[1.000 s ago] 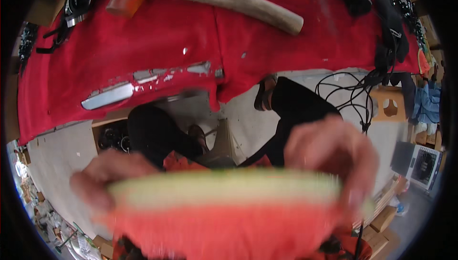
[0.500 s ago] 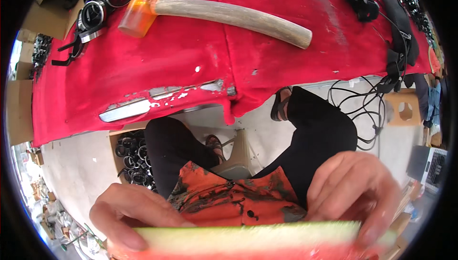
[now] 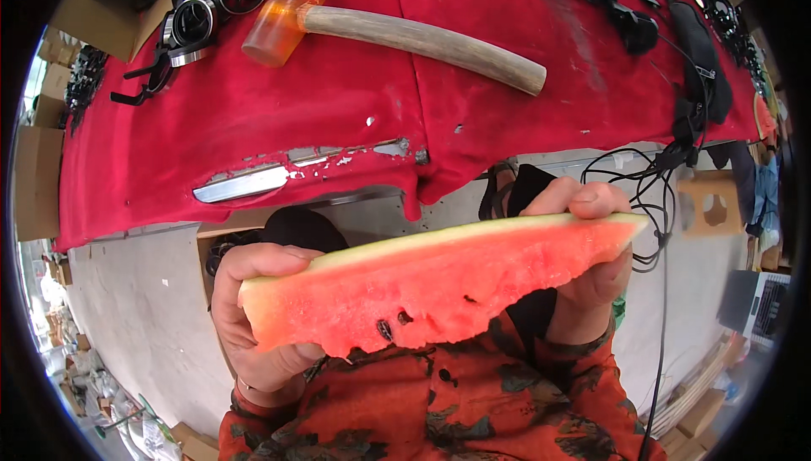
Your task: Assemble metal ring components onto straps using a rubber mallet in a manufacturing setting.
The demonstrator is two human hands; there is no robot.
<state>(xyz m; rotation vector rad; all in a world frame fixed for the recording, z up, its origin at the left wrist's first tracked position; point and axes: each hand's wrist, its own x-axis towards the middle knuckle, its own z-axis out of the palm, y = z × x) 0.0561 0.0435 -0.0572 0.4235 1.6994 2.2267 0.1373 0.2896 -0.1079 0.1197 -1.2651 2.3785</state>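
A long watermelon slice [image 3: 439, 283] is held up in front of my chest between both hands, its green rind edge upward and its red flesh facing me. The lower edge of the flesh is ragged, as if bitten, and a few dark seeds show in it. My left hand [image 3: 258, 317] pinches the slice's left end, fingers over the rind and thumb low on the flesh. At the tapering right end, my right hand [image 3: 591, 250] is closed with fingertips on the rind; part of it is hidden behind the slice.
A mallet with an orange translucent head [image 3: 285, 17] and wooden handle [image 3: 431, 43] lies on the red cloth-covered table [image 3: 279, 114]. Black ring-shaped parts [image 3: 193, 21] sit at its left, black straps [image 3: 703, 72] at its right. Black cables [image 3: 650, 182] hang beyond the right edge.
The slice has moved away from me, up from the picture's lower edge, and now shows its whole face. Both hands have moved with it, still gripping its ends.
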